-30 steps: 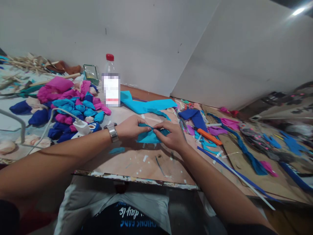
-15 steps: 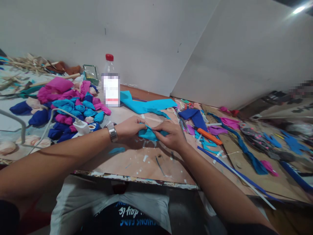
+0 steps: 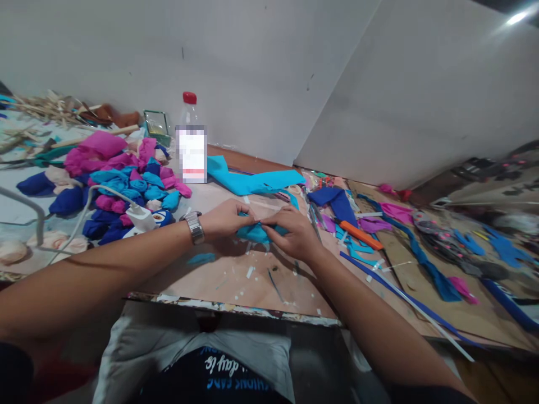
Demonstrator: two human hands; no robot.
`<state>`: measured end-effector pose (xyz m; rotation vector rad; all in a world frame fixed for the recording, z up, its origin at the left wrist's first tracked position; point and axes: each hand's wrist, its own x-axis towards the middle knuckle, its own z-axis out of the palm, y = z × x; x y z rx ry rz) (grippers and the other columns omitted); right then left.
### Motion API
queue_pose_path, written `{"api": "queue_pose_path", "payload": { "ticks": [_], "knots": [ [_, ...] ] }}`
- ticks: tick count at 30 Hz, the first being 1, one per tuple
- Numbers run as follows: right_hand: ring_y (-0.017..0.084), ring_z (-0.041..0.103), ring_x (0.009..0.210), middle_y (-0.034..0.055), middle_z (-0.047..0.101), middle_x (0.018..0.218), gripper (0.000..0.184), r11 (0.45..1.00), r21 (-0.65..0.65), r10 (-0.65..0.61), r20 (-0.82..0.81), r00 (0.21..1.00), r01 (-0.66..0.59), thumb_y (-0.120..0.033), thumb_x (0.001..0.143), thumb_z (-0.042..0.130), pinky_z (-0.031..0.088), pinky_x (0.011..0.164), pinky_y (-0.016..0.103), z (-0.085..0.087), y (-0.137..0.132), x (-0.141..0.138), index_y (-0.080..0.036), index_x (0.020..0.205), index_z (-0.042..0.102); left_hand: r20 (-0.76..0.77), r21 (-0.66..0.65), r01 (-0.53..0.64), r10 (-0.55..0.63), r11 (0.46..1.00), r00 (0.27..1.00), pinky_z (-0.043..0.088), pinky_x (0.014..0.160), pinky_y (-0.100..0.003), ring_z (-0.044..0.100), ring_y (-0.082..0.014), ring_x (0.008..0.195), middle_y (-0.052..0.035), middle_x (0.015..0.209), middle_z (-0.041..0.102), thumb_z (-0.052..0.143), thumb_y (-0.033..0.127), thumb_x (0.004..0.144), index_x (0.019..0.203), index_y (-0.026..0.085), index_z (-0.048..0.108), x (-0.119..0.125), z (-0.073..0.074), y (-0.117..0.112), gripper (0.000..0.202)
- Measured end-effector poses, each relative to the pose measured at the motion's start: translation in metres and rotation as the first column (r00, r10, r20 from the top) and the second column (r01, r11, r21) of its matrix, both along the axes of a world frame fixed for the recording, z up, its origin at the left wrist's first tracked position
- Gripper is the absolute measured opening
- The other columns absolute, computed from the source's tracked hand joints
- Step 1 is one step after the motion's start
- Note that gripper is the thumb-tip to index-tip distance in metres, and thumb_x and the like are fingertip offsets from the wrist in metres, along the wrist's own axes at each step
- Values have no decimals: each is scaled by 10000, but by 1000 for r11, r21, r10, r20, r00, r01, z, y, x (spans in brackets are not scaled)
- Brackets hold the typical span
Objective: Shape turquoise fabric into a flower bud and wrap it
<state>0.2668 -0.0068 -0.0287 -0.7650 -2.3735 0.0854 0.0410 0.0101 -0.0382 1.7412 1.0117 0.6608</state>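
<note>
Between my two hands, just above the table, is a piece of turquoise crepe paper, bunched and folded. My left hand, with a metal watch on the wrist, pinches its left side. On its right side my right hand grips it between thumb and fingers. Part of the paper is hidden behind the fingers. Beyond the hands a longer turquoise paper strip lies on the table. A small turquoise scrap rests below my left hand.
Left of my hands lies a pile of twisted paper pieces with a white plug and cable. A red-capped bottle stands at the back. To the right are an orange cutter, a dark blue strip and cardboard.
The fingers have shifted slightly on the turquoise paper, which looks more tightly bunched. A loose turquoise end beyond my right hand has swung to the right and down.
</note>
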Motion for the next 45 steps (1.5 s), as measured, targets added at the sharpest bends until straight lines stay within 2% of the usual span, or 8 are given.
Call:
{"api": "queue_pose_path", "payload": {
  "ticks": [4,10,15,19,26,33,40,45],
  "knots": [
    [209,747,823,40,814,933,102,999,-17,-38,-8,999,38,-224,923,671,482,902,412,0,0,0,-222,1001,737,-26,63,-23,25,998,999,458,663,-254,606,-161,733,-53,813,731,606,444,874,886,142,785,-1,1,1,351],
    [200,744,775,31,813,886,75,999,-34,-25,-37,999,24,-218,910,683,478,888,408,-1,0,0,-220,953,744,-59,134,46,-38,990,998,448,648,-255,609,-158,705,-58,771,736,622,498,889,889,150,791,-2,6,-1,387],
    [206,748,800,38,814,904,74,998,-48,-37,-42,998,35,-220,907,684,488,874,396,0,-1,-1,-223,956,740,-55,141,3,5,990,998,425,587,-238,583,-140,644,-42,722,712,626,493,884,890,155,788,-2,5,-2,375],
    [198,746,772,32,812,880,50,998,-45,-51,-46,998,48,-219,903,689,492,905,407,0,-2,0,-229,913,737,-33,75,-44,47,996,998,430,593,-234,587,-140,668,-42,772,721,618,423,866,879,147,785,0,4,-2,322],
    [217,741,835,40,807,900,51,992,-37,-122,-86,989,119,-224,901,684,520,867,392,4,-2,-1,-232,921,730,29,-70,-63,65,996,997,444,545,-225,574,-134,586,-25,653,688,683,352,783,840,132,781,0,10,-4,248],
    [209,742,860,32,808,926,112,997,-21,-80,-94,992,78,-185,900,658,530,853,373,2,0,1,-232,956,744,76,-235,-73,93,969,993,461,531,-227,567,-127,567,-30,663,681,665,336,798,925,129,776,0,10,-4,268],
    [215,743,859,38,812,926,134,996,-3,-85,-88,992,85,-196,911,645,537,865,390,2,0,1,-239,966,760,106,-232,-47,74,971,992,476,556,-230,605,-136,622,-37,748,695,649,403,838,898,136,736,2,4,-1,287],
    [213,750,856,35,812,922,145,997,-20,-76,-92,993,75,-191,908,636,538,861,387,1,1,1,-244,957,761,32,-39,-52,53,998,998,466,595,-231,609,-143,659,-44,764,713,676,370,810,857,135,750,0,4,0,251]
  ]
}}
